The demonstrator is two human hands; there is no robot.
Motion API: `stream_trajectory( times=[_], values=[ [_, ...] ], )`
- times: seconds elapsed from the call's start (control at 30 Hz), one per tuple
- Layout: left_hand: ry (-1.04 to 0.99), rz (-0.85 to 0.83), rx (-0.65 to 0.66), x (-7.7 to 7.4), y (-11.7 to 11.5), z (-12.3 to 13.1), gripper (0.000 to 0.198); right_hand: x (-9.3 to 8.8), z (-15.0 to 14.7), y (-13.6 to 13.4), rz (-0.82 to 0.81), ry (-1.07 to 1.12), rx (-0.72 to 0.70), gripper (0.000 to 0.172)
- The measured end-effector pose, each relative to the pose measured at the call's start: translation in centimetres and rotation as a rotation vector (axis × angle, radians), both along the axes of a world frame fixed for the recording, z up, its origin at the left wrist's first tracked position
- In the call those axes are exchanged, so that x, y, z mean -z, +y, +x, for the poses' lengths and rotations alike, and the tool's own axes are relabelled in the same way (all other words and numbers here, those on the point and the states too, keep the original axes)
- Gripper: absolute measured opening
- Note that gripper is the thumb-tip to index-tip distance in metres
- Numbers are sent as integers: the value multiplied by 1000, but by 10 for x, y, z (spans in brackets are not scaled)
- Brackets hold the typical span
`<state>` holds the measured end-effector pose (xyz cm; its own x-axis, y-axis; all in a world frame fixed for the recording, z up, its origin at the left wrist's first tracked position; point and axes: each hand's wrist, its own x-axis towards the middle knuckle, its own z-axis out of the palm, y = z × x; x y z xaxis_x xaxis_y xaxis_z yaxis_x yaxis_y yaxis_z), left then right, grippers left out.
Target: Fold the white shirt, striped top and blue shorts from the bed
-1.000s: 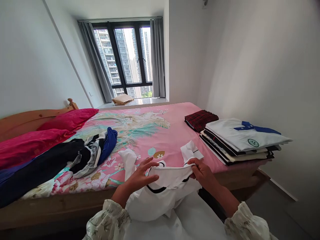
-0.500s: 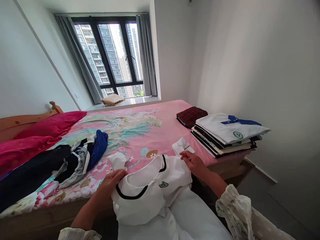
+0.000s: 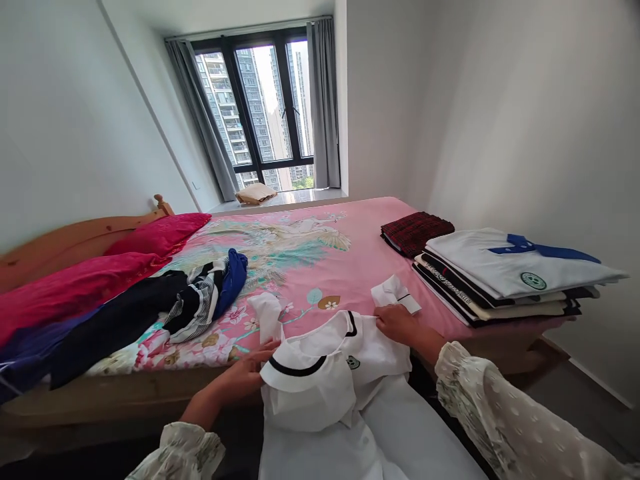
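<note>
The white shirt (image 3: 310, 407) lies spread front-up at the bed's (image 3: 363, 240) near edge, dark-trimmed collar and badge in view, cuffs reaching onto the bedspread, not a fold in its body yet! Left hand (image 3: 240, 379) curls around the left shoulder, fingertips partly hidden; right hand (image 3: 399, 325) pinches the right one. Over right, a neat folded stack (image 3: 483, 267) and plaid bundle (image 3: 417, 232) look finished. Far left, loose clothes (image 3: 155, 303) lie rumpled, apparently untouched.
</note>
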<state>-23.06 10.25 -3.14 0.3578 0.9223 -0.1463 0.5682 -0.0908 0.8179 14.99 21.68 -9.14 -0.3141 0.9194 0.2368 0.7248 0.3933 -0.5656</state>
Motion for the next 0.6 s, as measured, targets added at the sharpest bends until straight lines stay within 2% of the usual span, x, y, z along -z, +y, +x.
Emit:
stream_trajectory(
  times=[0.07, 0.13, 0.2, 0.3, 0.47, 0.6],
  values=[
    [-3, 55, 77, -6, -5, 1, 30, -3, 10, -6, -2, 46, 46, 13],
    [-58, 108, 60, -10, -10, 7, 37, -5, 25, -14, 1, 97, 111, 21],
    [-91, 85, 15, -11, -13, 16, 43, -7, 44, -23, 7, 171, 187, 25],
    [-55, -5, 36, -10, -13, 33, 42, -14, 73, -39, 0, 324, 329, 27],
    [15, -78, 84, -5, -7, 36, 32, -41, 112, -62, -25, 332, 550, 32],
    [-58, -22, 41, -19, -6, 23, 25, -64, 130, -71, -9, 365, 645, 32]
  ],
)
